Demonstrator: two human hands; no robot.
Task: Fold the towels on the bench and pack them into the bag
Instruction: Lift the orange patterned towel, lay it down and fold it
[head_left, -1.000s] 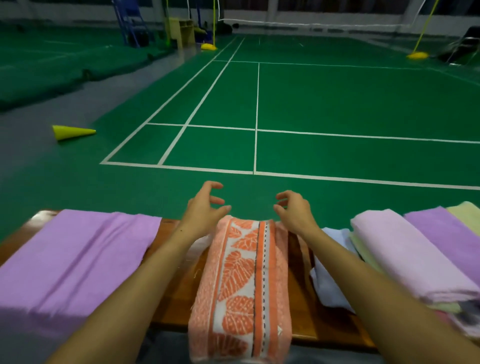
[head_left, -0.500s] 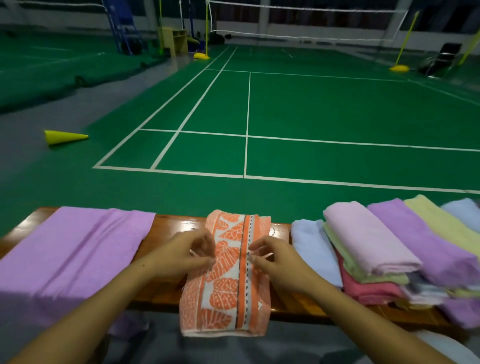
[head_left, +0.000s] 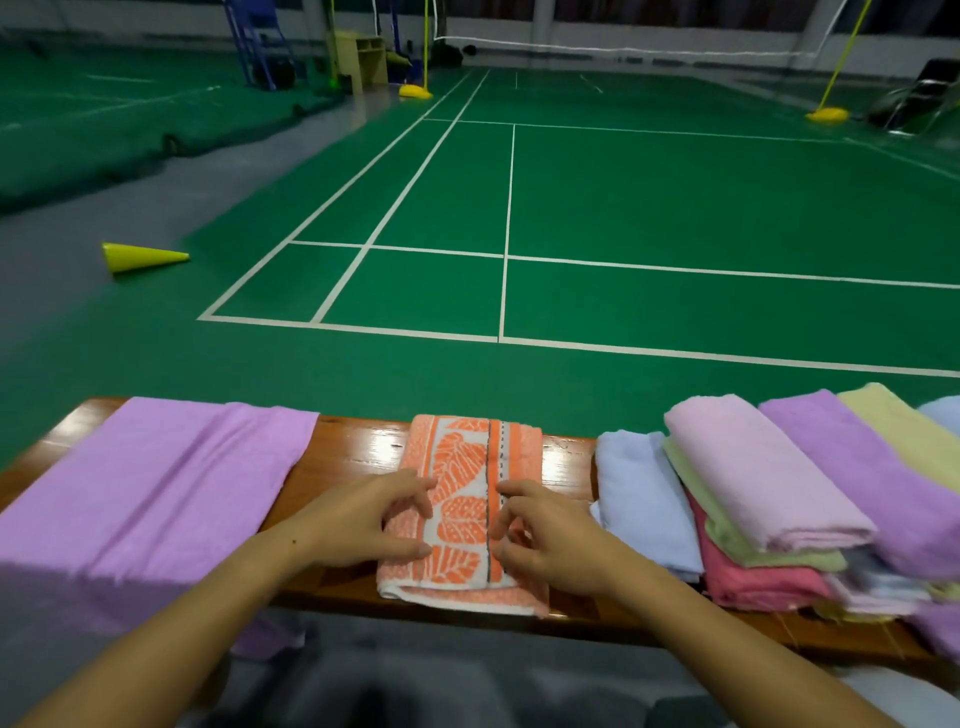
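Both hands, left hand (head_left: 363, 522) and right hand (head_left: 545, 540), rested curled fingers on the orange leaf-print towel (head_left: 467, 499), mid-table (head_left: 353, 452); couldn't tell if either grip was pinching. Looked like mid-fold, so probably another fold, then stacking. No bag in sight.

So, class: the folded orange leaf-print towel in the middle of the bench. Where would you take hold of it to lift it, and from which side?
Probably at its two long side edges, one hand each. The orange towel lies flat as a narrow folded stack, left hand and right hand already flanking it. Its rounded fold faces the near bench edge, so layers should stay together.
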